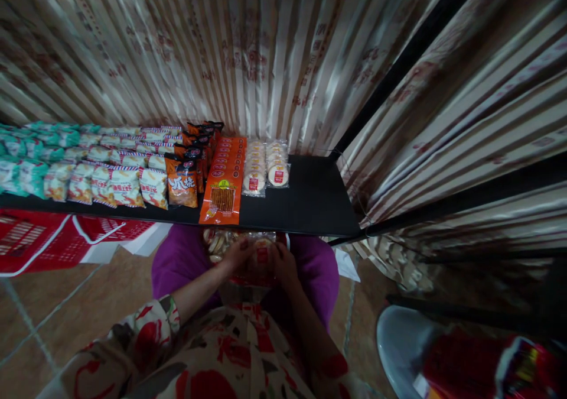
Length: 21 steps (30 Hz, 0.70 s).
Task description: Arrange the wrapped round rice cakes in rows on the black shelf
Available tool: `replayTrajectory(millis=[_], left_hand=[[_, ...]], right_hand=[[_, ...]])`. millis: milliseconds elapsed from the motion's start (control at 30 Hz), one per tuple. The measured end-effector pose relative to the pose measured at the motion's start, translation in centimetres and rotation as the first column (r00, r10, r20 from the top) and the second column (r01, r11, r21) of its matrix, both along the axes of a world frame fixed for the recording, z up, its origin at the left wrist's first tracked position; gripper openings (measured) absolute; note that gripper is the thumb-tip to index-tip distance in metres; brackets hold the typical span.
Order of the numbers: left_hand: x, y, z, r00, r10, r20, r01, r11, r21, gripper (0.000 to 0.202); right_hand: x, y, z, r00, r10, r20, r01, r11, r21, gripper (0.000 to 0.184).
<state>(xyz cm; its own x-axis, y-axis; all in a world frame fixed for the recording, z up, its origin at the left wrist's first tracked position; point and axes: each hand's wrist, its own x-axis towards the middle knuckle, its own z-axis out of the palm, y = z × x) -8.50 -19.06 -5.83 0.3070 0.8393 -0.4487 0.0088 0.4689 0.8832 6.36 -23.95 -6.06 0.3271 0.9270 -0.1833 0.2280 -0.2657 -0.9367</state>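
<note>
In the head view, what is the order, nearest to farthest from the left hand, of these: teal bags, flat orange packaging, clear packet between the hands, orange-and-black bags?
From the left hand:
1. Clear packet: between both hands
2. Flat orange packaging: ahead, slightly left
3. Orange-and-black bags: farther left
4. Teal bags: far left

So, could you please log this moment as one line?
left hand: holds clear packet | right hand: holds same packet | black shelf: snack packs in rows

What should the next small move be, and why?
Perhaps lift the clear packet between the left hand and right hand to the right biscuit row: its contents look similar, and that row stops farther back on the shelf than its neighbour.
</note>
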Motion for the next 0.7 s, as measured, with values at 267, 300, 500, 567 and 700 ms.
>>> replayTrajectory(millis=[267, 300, 500, 567, 700], left_hand=[[1.3, 0.0, 1.9, 0.99, -0.124, -0.066, 0.133, 0.981, 0.14, 0.017], [1.4, 0.1, 2.1, 0.986, -0.131, -0.105, 0.148, 0.975, 0.168, 0.016], [2.1, 0.9, 3.1, 0.956, -0.091, -0.278, 0.182, 0.929, 0.323, 0.016], [2.3, 1.1, 3.1, 0.957, -0.052, -0.286, 0.159, 0.918, 0.362, 0.016], [2.7, 1.6, 3.1, 0.979, -0.03, -0.203, 0.109, 0.914, 0.39, 0.02]], right_hand=[[0.6, 0.4, 0.8, 0.974, -0.136, 0.179, 0.132, 0.991, 0.031, 0.044], [0.6, 0.5, 1.1, 0.972, -0.144, 0.183, 0.14, 0.99, 0.033, 0.044], [0.8, 1.2, 3.0, 0.987, -0.144, 0.069, 0.138, 0.986, 0.095, 0.045], [1.1, 1.4, 3.1, 0.989, -0.135, 0.053, 0.127, 0.984, 0.122, 0.046], [1.7, 1.9, 2.8, 0.989, -0.135, 0.063, 0.125, 0.98, 0.153, 0.048]])
